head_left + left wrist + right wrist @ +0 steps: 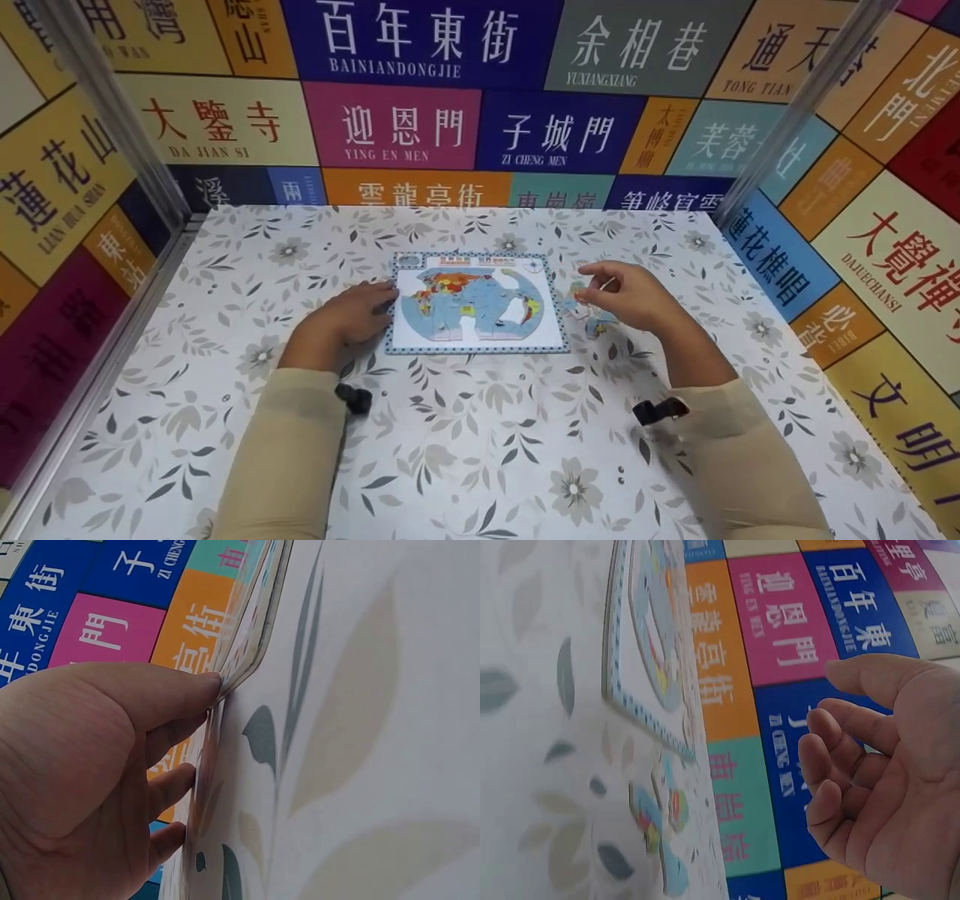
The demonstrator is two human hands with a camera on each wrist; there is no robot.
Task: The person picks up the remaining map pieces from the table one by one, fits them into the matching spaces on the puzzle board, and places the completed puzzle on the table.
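A world map jigsaw puzzle (480, 346) lies flat in a blue-dotted frame, with white gaps showing at the map's right, upper right and bottom. At its left edge rests my left hand (358, 311). In the left wrist view the thumb (176, 696) touches the frame's corner, with the other fingers extended behind it. My right hand (630, 296) hovers just right of the frame, fingers loosely bent and nothing between them. Below it lie several loose puzzle pieces (598, 328), partly hidden by the hand; the right wrist view shows blue map pieces (673, 870) beside the frame's corner.
A white cloth with a grey leaf and flower print (480, 450) covers the table. Panels with large Chinese lettering (405, 124) stand at the back and both sides, with metal posts (795, 112) at the corners. Each wrist wears a black camera strap (660, 409).
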